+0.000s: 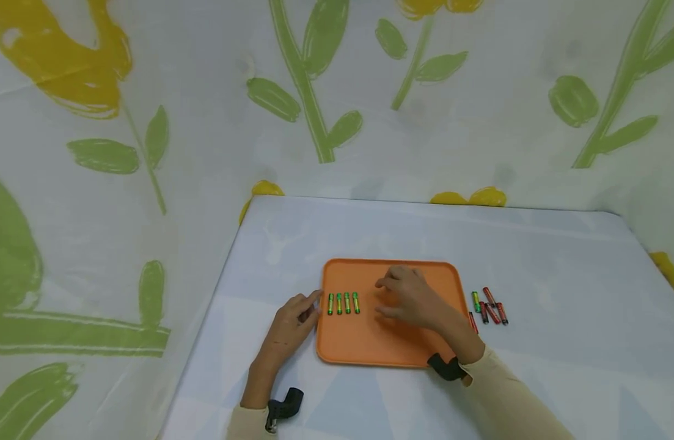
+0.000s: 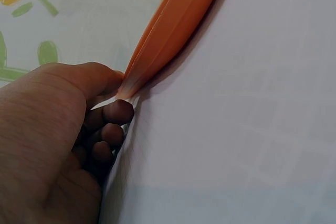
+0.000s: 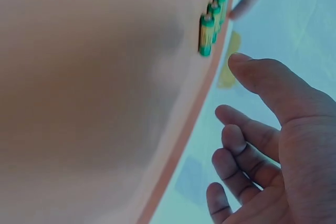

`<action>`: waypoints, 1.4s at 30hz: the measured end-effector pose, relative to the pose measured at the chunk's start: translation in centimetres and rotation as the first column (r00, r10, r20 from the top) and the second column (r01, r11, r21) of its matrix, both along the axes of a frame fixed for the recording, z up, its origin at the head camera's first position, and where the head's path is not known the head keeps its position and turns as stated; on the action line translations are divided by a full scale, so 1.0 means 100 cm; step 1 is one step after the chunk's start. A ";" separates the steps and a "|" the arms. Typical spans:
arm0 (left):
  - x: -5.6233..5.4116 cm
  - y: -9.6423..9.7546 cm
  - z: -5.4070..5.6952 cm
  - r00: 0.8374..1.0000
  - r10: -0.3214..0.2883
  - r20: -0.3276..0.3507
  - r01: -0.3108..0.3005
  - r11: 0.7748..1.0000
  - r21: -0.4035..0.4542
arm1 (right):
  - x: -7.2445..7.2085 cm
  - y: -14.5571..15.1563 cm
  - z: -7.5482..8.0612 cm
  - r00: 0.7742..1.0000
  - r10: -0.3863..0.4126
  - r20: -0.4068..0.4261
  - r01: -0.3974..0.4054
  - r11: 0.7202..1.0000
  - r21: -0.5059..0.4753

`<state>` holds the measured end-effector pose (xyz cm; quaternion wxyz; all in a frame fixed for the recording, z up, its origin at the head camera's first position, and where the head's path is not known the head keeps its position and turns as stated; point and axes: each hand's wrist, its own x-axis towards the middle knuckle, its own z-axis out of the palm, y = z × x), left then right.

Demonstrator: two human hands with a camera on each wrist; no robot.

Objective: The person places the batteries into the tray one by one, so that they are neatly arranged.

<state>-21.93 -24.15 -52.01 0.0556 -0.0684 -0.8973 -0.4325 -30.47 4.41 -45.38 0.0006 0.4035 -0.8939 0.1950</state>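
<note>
Green-and-yellow batteries (image 1: 343,304) stand in a short row on the left part of an orange tray (image 1: 391,357). My left hand (image 1: 290,322) is at the tray's left edge, fingertips right at the rim. In the left wrist view the top digit of that hand (image 2: 58,108) meets the tray's orange side (image 2: 173,19), with the other fingers loosely bent below. Over the tray's middle, to the right of the row, hovers my right hand (image 1: 413,299). Its thumb and fingers (image 3: 247,137) are spread apart with nothing between them; the green batteries (image 3: 207,35) show beyond the fingertips.
Right of the tray lie several red-and-black batteries (image 1: 501,313) and a green one (image 1: 476,301) on the pale tablecloth (image 1: 562,293). One red battery (image 1: 473,322) is close against the tray's right edge. A flower-printed wall (image 1: 369,159) rises behind the table.
</note>
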 end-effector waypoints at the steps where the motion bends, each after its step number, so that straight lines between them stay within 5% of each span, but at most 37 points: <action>1: 0.000 0.000 0.000 1.000 0.001 0.003 -0.001 1.000 0.003 | 0.001 0.005 0.002 1.000 -0.011 0.002 0.011 1.000 -0.002; 9: -0.001 0.000 0.002 1.000 0.003 0.029 -0.003 1.000 0.013 | 0.002 0.047 0.001 0.996 -0.089 0.000 0.089 0.996 -0.004; 27: -0.002 0.001 0.002 1.000 0.007 0.009 -0.007 1.000 0.005 | 0.005 0.129 0.008 0.988 -0.133 -0.082 0.129 0.991 -0.046; 42: -0.001 0.003 0.007 1.000 0.010 0.024 -0.010 1.000 0.004 | -0.001 0.167 0.001 0.978 -0.201 -0.059 0.203 0.979 0.031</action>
